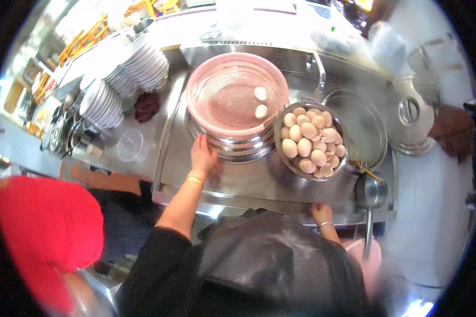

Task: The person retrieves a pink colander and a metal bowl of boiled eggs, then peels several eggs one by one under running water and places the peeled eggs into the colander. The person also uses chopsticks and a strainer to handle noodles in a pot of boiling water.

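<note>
My left hand [203, 155] is at the near left side of a steel basin [242, 149], its fingertips just below the rim of a pink plastic colander [218, 95]. The colander rests on top of that basin and holds two white peeled eggs [261, 94]. To its right, a tilted metal bowl [278, 134] is heaped with brown eggs [308, 130] and broken eggshells [326, 170]. Low at the front edge of the steel counter [238, 194], my right hand [321, 212] is curled, with nothing visible in it.
A large round pot [382, 130] of liquid stands behind the egg bowl, below a faucet [320, 73]. A long-handled ladle [375, 194] juts over the front edge. Stacked plates [101, 104] stand left, near a clear plastic tub [131, 146]. A person in red [49, 226] is close on my left.
</note>
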Motion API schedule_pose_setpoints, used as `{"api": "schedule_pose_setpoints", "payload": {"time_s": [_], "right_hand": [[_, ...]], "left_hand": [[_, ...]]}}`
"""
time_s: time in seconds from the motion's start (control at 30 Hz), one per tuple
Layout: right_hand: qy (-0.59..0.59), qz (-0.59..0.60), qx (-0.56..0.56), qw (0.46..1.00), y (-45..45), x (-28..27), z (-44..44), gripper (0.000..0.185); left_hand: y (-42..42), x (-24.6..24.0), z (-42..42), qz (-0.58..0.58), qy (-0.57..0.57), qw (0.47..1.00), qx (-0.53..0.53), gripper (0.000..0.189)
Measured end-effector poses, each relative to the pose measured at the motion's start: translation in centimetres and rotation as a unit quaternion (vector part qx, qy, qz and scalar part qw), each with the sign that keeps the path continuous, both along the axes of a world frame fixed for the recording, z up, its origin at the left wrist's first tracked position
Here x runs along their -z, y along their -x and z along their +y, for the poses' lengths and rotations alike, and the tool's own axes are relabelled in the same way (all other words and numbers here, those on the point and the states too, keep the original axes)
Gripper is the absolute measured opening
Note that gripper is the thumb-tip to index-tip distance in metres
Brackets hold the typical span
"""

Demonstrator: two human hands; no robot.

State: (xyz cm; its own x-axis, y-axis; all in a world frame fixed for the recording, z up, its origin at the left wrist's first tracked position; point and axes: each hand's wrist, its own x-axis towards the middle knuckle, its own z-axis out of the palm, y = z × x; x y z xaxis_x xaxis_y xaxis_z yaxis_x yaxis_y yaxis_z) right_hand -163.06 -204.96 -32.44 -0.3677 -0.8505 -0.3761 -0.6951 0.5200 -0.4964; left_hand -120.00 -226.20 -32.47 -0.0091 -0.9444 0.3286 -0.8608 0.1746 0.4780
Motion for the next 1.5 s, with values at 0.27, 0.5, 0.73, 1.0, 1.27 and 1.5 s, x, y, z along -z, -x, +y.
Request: {"api": "schedule_pose_setpoints", "payload": {"time_s": [0.27, 0.5, 0.73, 1.0, 1.27, 1.5], "right_hand": [[0.011, -0.173, 0.174, 0.969, 0.8, -2.0, -1.7, 0.025], [0.293, -0.136, 0.143, 0.935, 0.1, -9.3, -5.3, 0.034], [0.211, 0.036, -0.022, 0.977, -1.8, -11.7, -8.3, 0.038], [0.277, 0.062, -0.093, 0.954, 1.3, -13.2, -10.0, 0.018], [0.315, 0.166, -0.05, 0.933, 4.9, -14.9, -18.2, 0.013], [0.349, 0.216, -0.146, 0.9, 6.6, -12.0, -21.5, 0.019]], "left_hand": [[-3.3, 2.8, 10.9, 0.026, -0.124, 0.989, 0.069, 0.066], [-1.6, 3.7, 15.3, -0.099, -0.07, 0.989, 0.09, 0.046], [-1.7, 3.1, 15.0, -0.094, -0.091, 0.987, 0.09, 0.047], [-1.3, 2.6, 15.0, -0.085, -0.104, 0.987, 0.083, 0.046], [-1.2, 2.6, 15.1, -0.101, -0.087, 0.988, 0.082, 0.045], [-1.0, 2.2, 15.1, -0.094, -0.088, 0.989, 0.074, 0.043]]}}
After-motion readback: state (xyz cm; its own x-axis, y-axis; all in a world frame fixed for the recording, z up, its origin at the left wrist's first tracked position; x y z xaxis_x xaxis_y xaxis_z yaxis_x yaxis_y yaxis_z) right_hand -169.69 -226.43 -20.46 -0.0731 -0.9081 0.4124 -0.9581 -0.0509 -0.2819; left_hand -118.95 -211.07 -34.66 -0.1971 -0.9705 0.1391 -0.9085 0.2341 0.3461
